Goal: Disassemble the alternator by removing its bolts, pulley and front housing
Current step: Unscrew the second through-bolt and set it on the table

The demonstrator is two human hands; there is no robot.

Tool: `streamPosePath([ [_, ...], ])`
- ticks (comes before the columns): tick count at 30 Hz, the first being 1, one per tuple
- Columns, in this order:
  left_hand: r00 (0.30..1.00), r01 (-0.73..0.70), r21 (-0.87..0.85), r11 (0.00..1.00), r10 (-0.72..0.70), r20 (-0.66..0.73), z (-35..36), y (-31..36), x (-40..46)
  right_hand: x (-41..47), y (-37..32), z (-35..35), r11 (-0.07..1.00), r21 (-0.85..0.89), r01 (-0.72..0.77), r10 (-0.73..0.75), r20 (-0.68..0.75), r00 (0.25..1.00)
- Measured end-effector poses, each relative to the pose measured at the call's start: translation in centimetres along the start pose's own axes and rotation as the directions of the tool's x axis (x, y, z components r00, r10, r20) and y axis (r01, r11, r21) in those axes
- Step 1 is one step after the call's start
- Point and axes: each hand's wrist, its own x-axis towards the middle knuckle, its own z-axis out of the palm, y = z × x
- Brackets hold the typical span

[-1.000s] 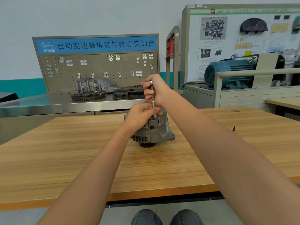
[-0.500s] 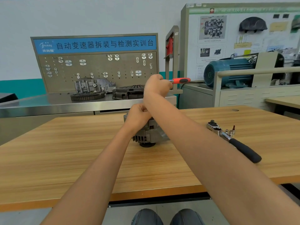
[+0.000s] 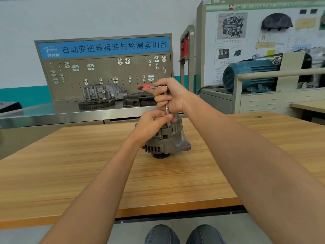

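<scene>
Ratchet handle swung left, apparently by right hand.

- The left hand is bare: it wears no glove, and no ring shows on the parts of the fingers that can be seen.
- The right hand is bare as well, with no glove.
- Both forearms are uncovered from the wrist to the lower edge of the picture; no sleeve and no cuff reaches into view.
- No watch, strap or bracelet sits on either wrist.
- The fingernails that show on the left hand are short and plain.
- At the bottom edge, two knees appear in dark blue-grey cloth that looks like denim, with faint pale streaks running along it.
</scene>
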Motion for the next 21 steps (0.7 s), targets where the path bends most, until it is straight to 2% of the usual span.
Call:
streamPosePath([
  [4, 0.999, -0.015, -0.026, 1.0, 0.014, -0.038, 0.3, -0.2, 0.1, -0.2, 0.2, -0.2, 0.994, 0.086, 0.065, -0.058, -0.079, 0.995],
  [6, 0.998, -0.024, -0.021, 0.999, 0.023, -0.058, 0.3, 0.0, 0.1, 0.0, 0.6, 0.7, 0.986, 0.039, 0.163, -0.147, -0.267, 0.952],
  [7, 0.997, -0.032, -0.011, 0.999, 0.031, -0.068, 0.3, 0.0, 0.1, 0.3, 0.9, 1.3, 0.974, -0.012, 0.225, -0.21, -0.416, 0.885],
  [9, 0.994, -0.032, 0.025, 0.999, 0.034, -0.108, 0.4, 0.0, 0.2, 0.8, 1.8, 2.3, 0.922, -0.117, 0.37, -0.349, -0.666, 0.66],
  [10, 0.992, -0.022, 0.051, 0.998, 0.029, -0.126, 0.5, 0.0, 0.2, 1.0, 2.0, 2.7, 0.884, -0.132, 0.448, -0.392, -0.731, 0.559],
  [11, 0.991, -0.013, 0.073, 0.997, 0.023, -0.133, 0.6, 0.0, 0.2, 1.3, 2.1, 2.9, 0.86, -0.13, 0.493, -0.409, -0.755, 0.514],
  [12, 0.991, -0.008, 0.08, 0.997, 0.018, -0.131, 0.6, 0.0, 0.1, 1.4, 2.0, 3.0, 0.87, -0.125, 0.478, -0.394, -0.759, 0.519],
  [13, 0.993, -0.006, 0.07, 0.998, 0.015, -0.118, 0.6, 0.1, 0.1, 1.6, 1.8, 2.7, 0.896, -0.135, 0.424, -0.38, -0.728, 0.571],
  [15, 0.997, -0.005, 0.019, 1.0, 0.007, -0.076, 0.5, 0.2, 0.1, 1.4, 1.2, 2.2, 0.95, -0.119, 0.288, -0.303, -0.567, 0.766],
  [16, 0.999, -0.007, -0.001, 1.0, 0.007, -0.054, 0.5, 0.2, 0.0, 1.2, 0.9, 1.7, 0.971, -0.092, 0.221, -0.238, -0.436, 0.868],
  [17, 0.999, -0.005, -0.01, 1.0, 0.004, -0.036, 0.4, 0.2, 0.0, 0.9, 0.6, 1.3, 0.984, -0.067, 0.168, -0.18, -0.292, 0.939],
  [19, 1.0, -0.002, -0.012, 1.0, 0.001, -0.019, 0.3, 0.0, 0.1, 0.7, 0.3, 0.4, 0.996, -0.052, 0.075, -0.079, -0.069, 0.995],
  [21, 1.0, -0.006, 0.005, 1.0, 0.006, -0.021, 0.2, -0.1, 0.1, 0.6, 0.1, -0.1, 0.998, -0.055, 0.009, -0.007, 0.037, 0.999],
])
